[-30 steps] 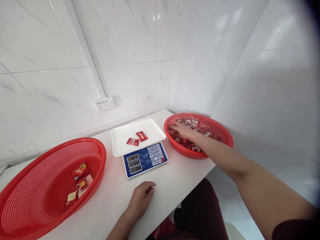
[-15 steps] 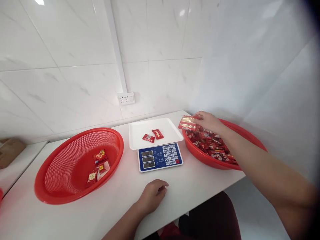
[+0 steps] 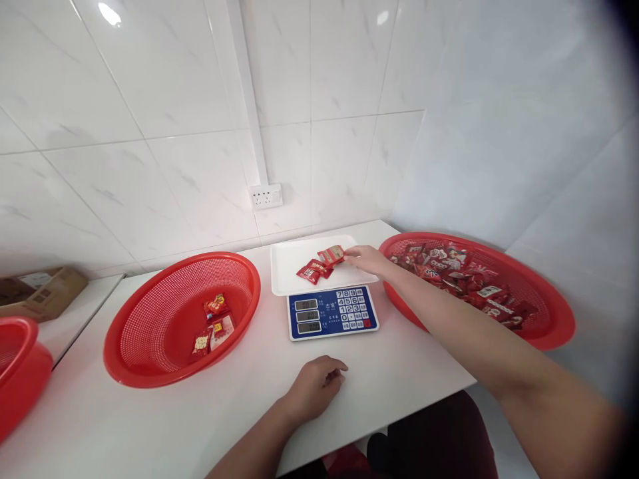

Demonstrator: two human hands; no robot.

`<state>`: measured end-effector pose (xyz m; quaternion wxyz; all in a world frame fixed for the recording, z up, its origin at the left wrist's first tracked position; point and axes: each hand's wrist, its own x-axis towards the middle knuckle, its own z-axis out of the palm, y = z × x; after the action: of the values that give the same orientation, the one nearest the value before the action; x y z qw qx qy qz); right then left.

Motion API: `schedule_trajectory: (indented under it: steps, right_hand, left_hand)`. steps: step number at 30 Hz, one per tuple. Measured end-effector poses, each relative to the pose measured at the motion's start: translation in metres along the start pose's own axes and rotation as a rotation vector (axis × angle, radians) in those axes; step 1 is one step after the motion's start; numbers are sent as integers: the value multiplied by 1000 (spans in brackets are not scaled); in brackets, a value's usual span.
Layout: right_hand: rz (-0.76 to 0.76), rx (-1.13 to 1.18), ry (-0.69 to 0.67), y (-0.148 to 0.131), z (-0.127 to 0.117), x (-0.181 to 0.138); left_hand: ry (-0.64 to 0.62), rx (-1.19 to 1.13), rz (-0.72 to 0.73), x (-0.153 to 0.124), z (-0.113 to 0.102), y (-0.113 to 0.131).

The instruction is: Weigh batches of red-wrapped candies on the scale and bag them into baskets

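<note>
My right hand [image 3: 367, 257] reaches over the white tray [image 3: 289, 283] of the digital scale [image 3: 332, 313] and pinches a red snack packet [image 3: 331, 255]. Two more red packets [image 3: 312, 271] lie on the tray just left of it. My left hand [image 3: 317, 384] rests on the white table near the front edge, fingers loosely curled with nothing in them. A red basket [image 3: 544, 326] on the right is filled with several red packets. A red basket [image 3: 150, 346] on the left holds a few packets [image 3: 213, 322].
A wall socket [image 3: 265, 196] sits on the tiled wall behind the scale. Part of another red basket [image 3: 17, 369] shows at the far left. A cardboard box [image 3: 42, 293] lies on a lower surface at the back left. The table's front edge runs close to my body.
My right hand lifted a packet out of the right basket and carried it left over the scale tray. The view shifted right to left. My left hand stayed put.
</note>
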<state>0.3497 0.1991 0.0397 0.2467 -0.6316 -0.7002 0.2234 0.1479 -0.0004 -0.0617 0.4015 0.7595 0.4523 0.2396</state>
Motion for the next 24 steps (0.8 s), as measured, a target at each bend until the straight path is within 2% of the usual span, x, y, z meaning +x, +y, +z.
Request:
schedule_trajectory:
  steps: [2,5,10,12,16,19,24]
  right_hand:
    - [-30,-40,10,1,-8,-4]
    - [-31,-85,85,13,-32,-13]
    - [83,-144,202,60,-86,-37]
    - [134,-187,158,82,-105,-53]
    - [163,-264,-71,124,-129,-84]
    - [193,-307,-177,147,-135,-100]
    - [254,-370,-233,165,-133,-105]
  left_hand:
    - [-3,-1,-4,0,0,-1]
    - [-11,-4,-3,0,-2,0]
    - [-26,-10,10,0,-2,0]
    - [-25,-18,17,1,-2,0]
    - [-37,-15,18,5,0,-1]
    - [-48,3,4,7,-1,0]
    - [-49,21,-24,8,-2,3]
